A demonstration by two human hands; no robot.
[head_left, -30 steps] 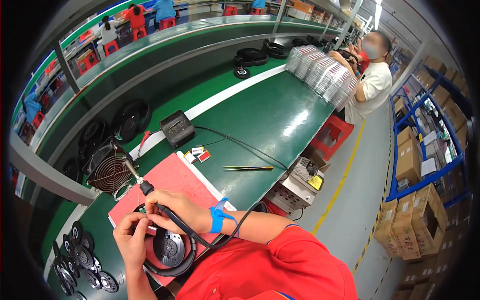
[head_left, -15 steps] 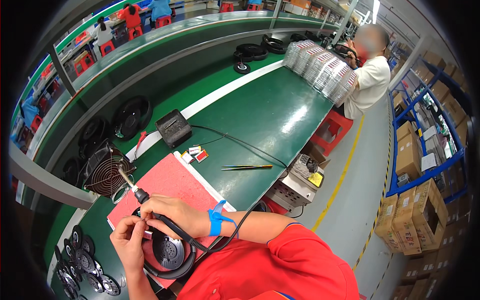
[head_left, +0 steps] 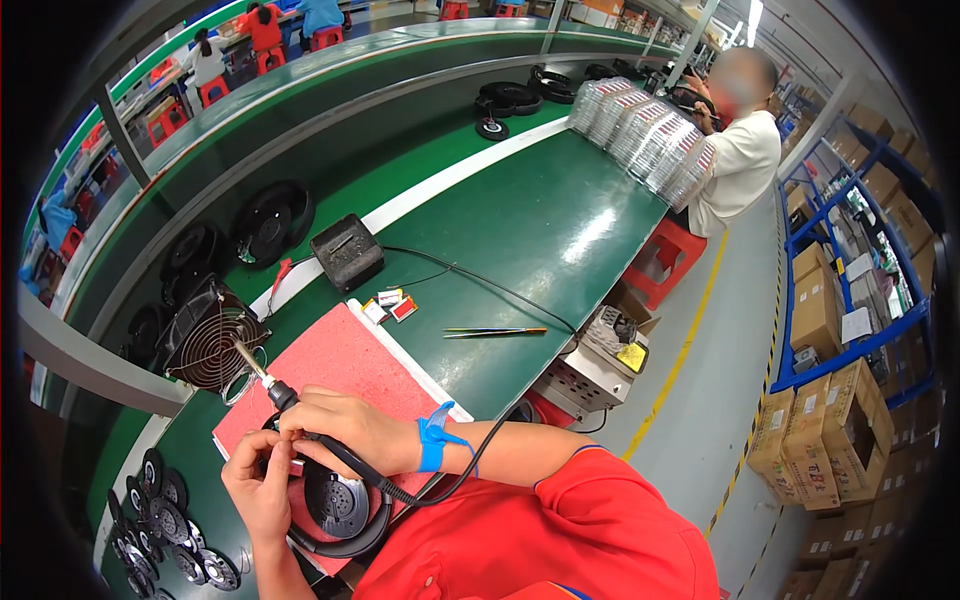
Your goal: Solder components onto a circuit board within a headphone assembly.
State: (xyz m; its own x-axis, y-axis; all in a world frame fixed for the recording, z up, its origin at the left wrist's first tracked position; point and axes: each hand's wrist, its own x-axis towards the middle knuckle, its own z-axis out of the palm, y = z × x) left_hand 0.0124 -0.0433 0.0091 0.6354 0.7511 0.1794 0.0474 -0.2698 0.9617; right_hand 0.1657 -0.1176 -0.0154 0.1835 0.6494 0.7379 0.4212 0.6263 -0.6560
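Observation:
My right hand is closed around a soldering iron, its bare metal tip aimed up and to the left. Its thumb and finger also meet the fingertips of my left hand, which is closed in a pinch. What the fingertips hold is too small to tell; a small silver and red piece shows beside them. Below the hands lies a black headphone with a round, perforated ear cup and a curved headband, partly on a pink foam mat.
Behind the mat stand a black soldering iron holder, small silver and red battery packs, tweezers and a fan. Round speaker parts lie at left. Clear trays are stacked near a co-worker. Black headphones lie on the green conveyor.
The black headphones on the conveyor have shifted slightly to the right and away. My hands have barely moved, their fingertips still together.

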